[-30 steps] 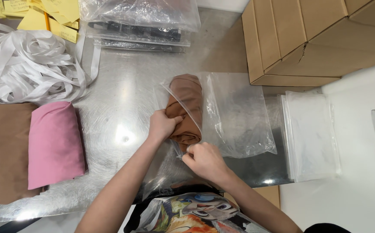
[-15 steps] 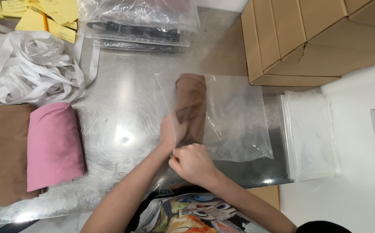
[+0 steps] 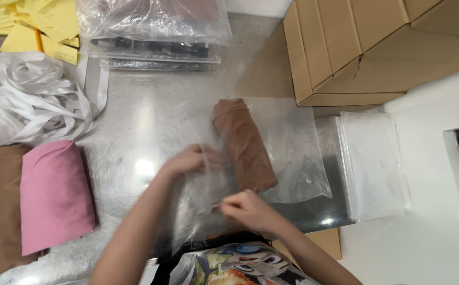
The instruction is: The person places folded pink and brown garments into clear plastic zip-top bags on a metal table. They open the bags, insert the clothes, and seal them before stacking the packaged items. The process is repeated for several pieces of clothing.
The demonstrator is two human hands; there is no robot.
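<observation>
A shiny steel worktable [image 3: 150, 121] carries a clear plastic bag [image 3: 293, 158] at centre, with a rolled brown cloth [image 3: 244, 145] inside it. The left hand [image 3: 190, 160] pinches the bag's open edge at nine o'clock of the roll; the right hand [image 3: 245, 209] grips that edge at six o'clock. A folded pink cloth [image 3: 55, 195] lies far at nine o'clock.

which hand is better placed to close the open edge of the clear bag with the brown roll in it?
Probably right. The right hand already pinches the near open edge of the clear bag, below the brown fabric roll. The left hand sits on the bag's left side beside the roll, better suited to steadying it.
</observation>
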